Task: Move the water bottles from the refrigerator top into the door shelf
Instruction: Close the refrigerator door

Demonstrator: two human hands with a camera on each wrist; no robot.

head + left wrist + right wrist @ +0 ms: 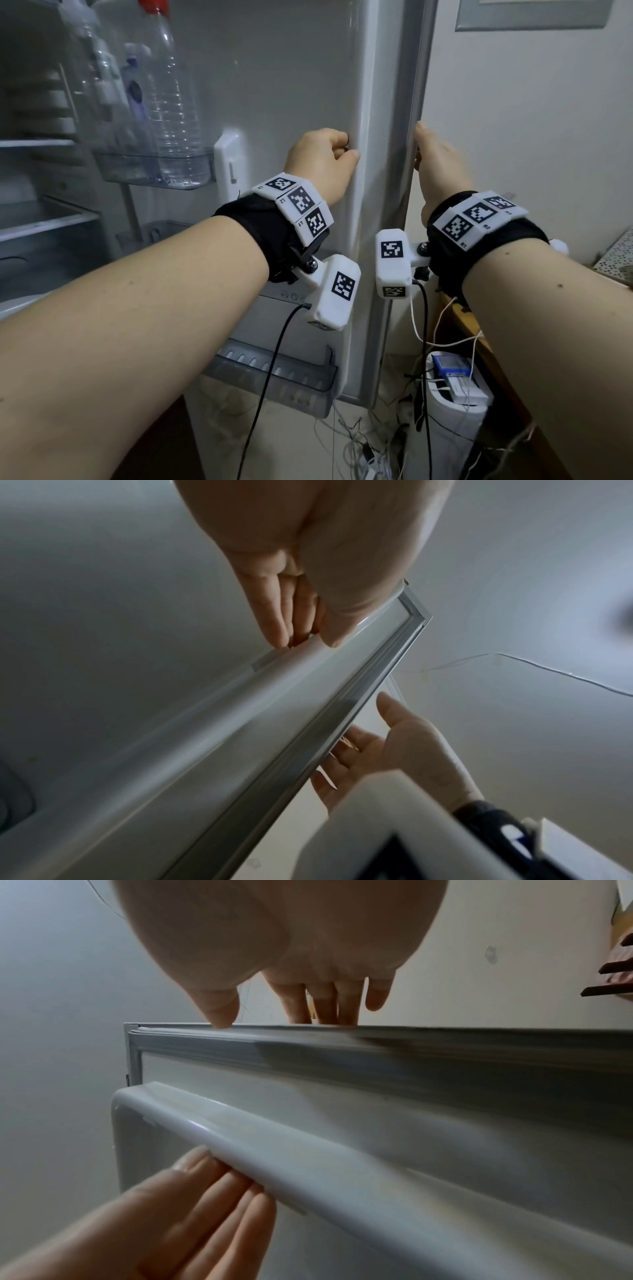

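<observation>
- Left wristband (pixel 294 202): the white tiles carry black square marker codes, with tiny labels "L2" and "L1" printed beside two of them. A third label at the far end is too small to read.
- Right wristband (pixel 479 219): same kind of marker tiles, labelled "R1" and "R2". The third label is blurred.
- Blue-labelled bottle (pixel 135 92), left of the left wristband: there's a dark logo on it, but it's unreadable.
- Nothing readable in either wrist view.
</observation>
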